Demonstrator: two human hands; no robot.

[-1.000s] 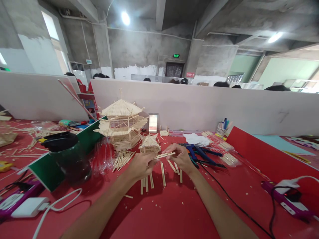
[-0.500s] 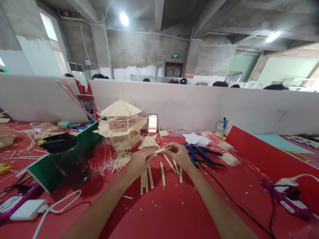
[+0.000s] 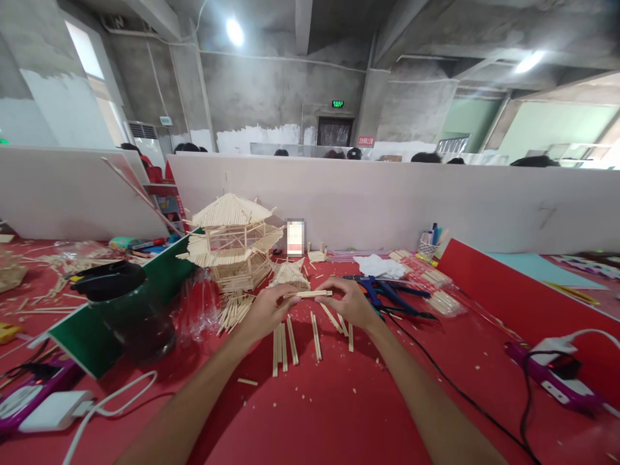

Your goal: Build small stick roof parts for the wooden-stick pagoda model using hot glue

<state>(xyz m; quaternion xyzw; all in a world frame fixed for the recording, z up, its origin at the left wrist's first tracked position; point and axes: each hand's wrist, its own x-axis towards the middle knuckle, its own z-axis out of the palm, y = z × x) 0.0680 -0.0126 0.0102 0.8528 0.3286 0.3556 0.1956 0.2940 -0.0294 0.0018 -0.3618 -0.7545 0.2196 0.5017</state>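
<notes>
Between my two hands, small wooden sticks (image 3: 314,294) lie level, side by side. My left hand (image 3: 272,311) pinches their left end and my right hand (image 3: 349,302) pinches the right end. Just behind them stands a small stick-built roof (image 3: 290,274). A larger stick-built pavilion (image 3: 231,242) is to its left, with a pile of loose sticks (image 3: 235,312) at its foot. Several pairs of sticks (image 3: 316,336) lie on the red table (image 3: 310,426) in front of my hands. How many sticks I hold cannot be made out.
Blue-handled pliers and a glue gun (image 3: 387,294) lie right of my hands, with a black cable. A dark jar (image 3: 130,313) and a green board (image 3: 87,339) stand left. Power strips (image 3: 552,381) sit at both sides. A white partition (image 3: 368,200) rises behind.
The held sticks have gone from slanted to nearly level, and my fingers have shifted along them. The camera view has moved slightly.
</notes>
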